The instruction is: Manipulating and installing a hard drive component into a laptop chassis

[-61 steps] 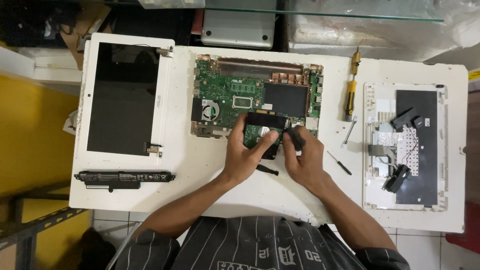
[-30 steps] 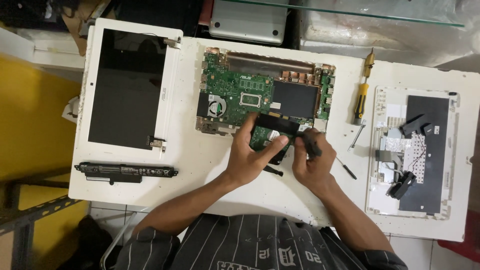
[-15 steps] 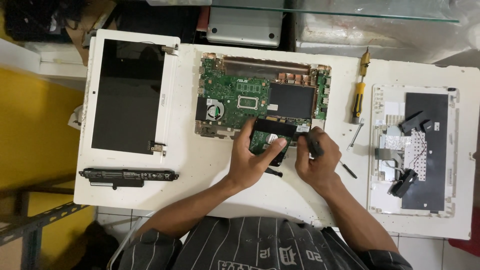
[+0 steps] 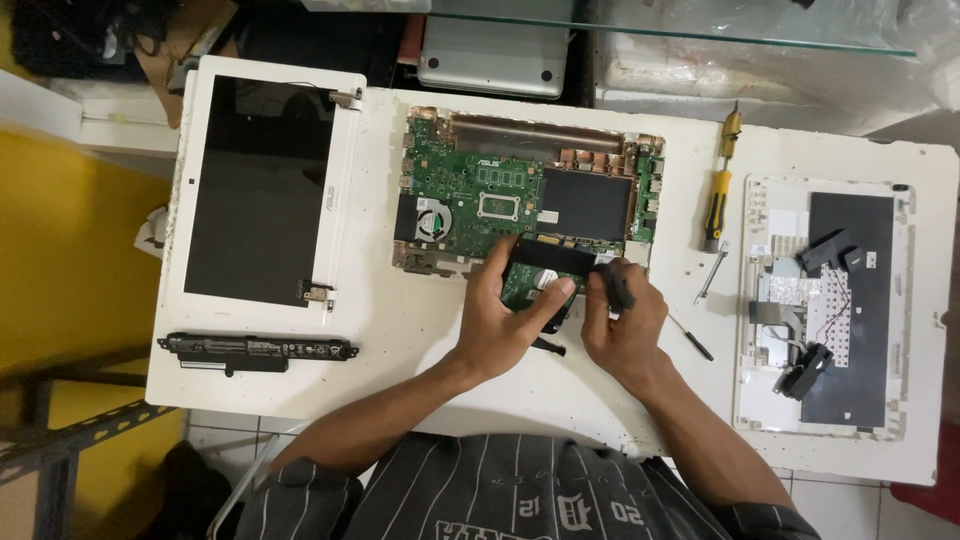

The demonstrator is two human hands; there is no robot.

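While my left hand (image 4: 505, 325) pins the drive (image 4: 545, 285) flat against the motherboard (image 4: 480, 195), my right hand (image 4: 625, 325) grips a dark tool (image 4: 617, 285).

The light is bright and even, and it seems to come from above. The white table (image 4: 420, 340) looks very bright but not washed out. Shadows are soft and small, just thin dark edges under the hands and beside the tools. The black screen (image 4: 258, 190) has almost no shine on it. The plastic sheet (image 4: 800, 60) at the top right shows some pale shine. The middle is sharp. The dark corners at the top left are hard to see.
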